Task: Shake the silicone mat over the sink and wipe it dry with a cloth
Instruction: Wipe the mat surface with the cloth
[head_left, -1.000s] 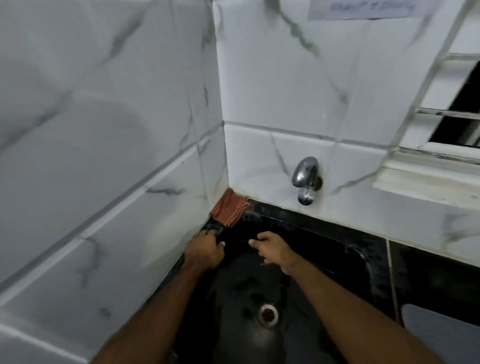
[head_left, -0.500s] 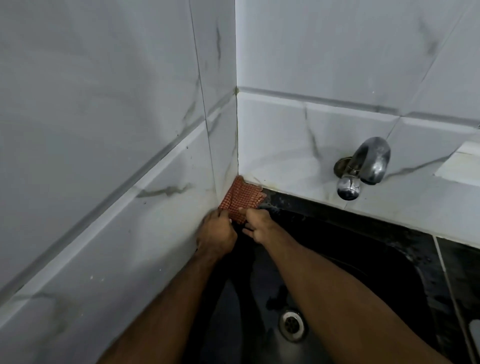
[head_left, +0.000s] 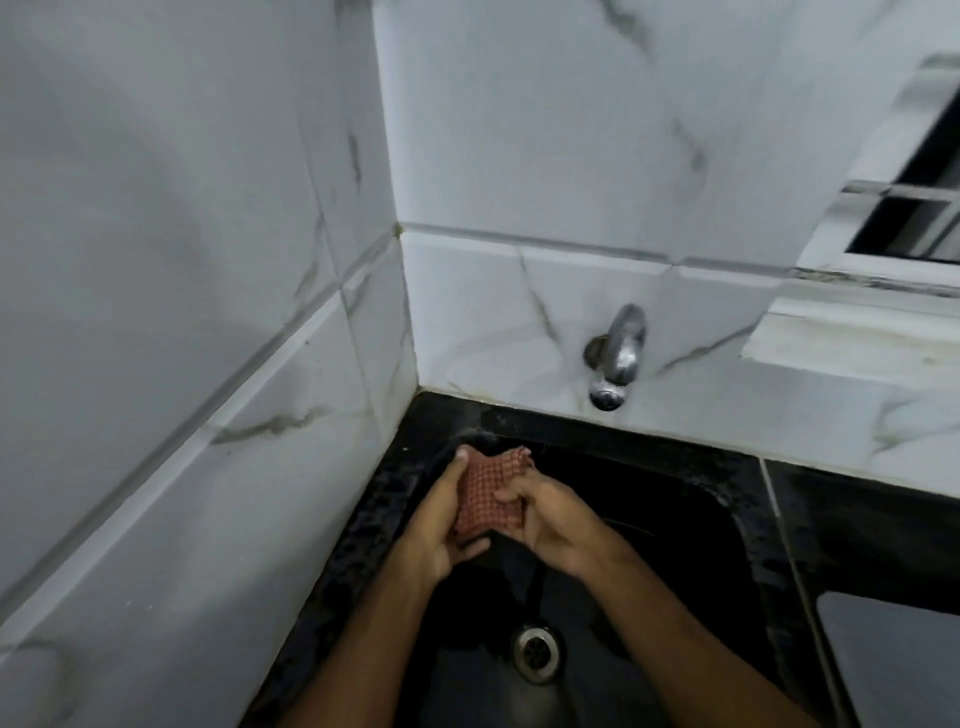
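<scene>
A: Starting nearest, what lies at six o'clock?

B: The drain (head_left: 536, 650), at the bottom of the black sink (head_left: 691, 525). Both forearms reach in over it towards twelve o'clock.

A: And the hands?

B: They meet just beyond the drain, above the basin. The left hand (head_left: 436, 525) cups a red checked cloth (head_left: 485, 496) from nine o'clock, its fingers curled up round the far edge and the thumb tucked under the near one. The right hand (head_left: 550, 517) presses in from three o'clock, its fingers folded onto the cloth. So both sets of fingers are clamped on the cloth.

A: Why hold it like that?

B: My guess is that they are bunching it into a pad for wiping, and keeping it over the sink so any drips fall in.

A: Where is the mat?

B: I cannot pick it out for certain. A dark strip (head_left: 535, 582) hangs below the hands towards the drain; it may be the mat's edge, but black against black hides its shape and surface.

A: Farther off?

B: At one o'clock a metal tap (head_left: 615, 358) juts from the marble-patterned tiled wall (head_left: 519, 156). At three o'clock runs the dark surface (head_left: 852, 530).
</scene>
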